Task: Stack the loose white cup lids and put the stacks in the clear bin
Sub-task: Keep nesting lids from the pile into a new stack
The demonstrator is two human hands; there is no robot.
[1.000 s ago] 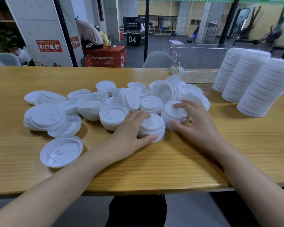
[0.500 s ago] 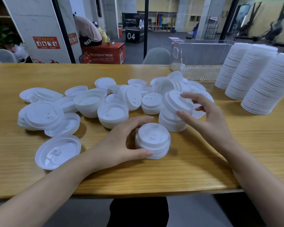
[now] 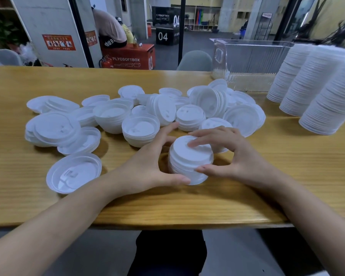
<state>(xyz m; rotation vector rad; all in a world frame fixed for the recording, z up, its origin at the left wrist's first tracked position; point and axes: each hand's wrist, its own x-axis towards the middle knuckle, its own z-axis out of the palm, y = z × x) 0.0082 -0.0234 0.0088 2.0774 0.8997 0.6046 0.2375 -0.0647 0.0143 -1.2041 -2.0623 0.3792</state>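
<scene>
A short stack of white cup lids (image 3: 189, 158) stands on the wooden table (image 3: 287, 176) near its front edge. My left hand (image 3: 147, 166) curls round the stack's left side, thumb at its base. My right hand (image 3: 233, 152) holds its right side, fingers over the top lid and thumb against the front. Behind them lies a wide pile of loose white lids (image 3: 139, 118), some upside down, some nested in small stacks. One upturned lid (image 3: 73, 172) lies alone at the front left. The clear bin (image 3: 247, 62) stands at the back right.
Three tall leaning stacks of white lids (image 3: 317, 84) stand at the right, beside the bin. The table's front edge runs just below my forearms. Beyond the table are a grey chair back (image 3: 195, 60), a glass partition and a person bent over a red box.
My left hand drew a small stack toward the front edge. My right hand lifted lids off another stack, carried them left and set them on top; both hands now hold the taller stack.
</scene>
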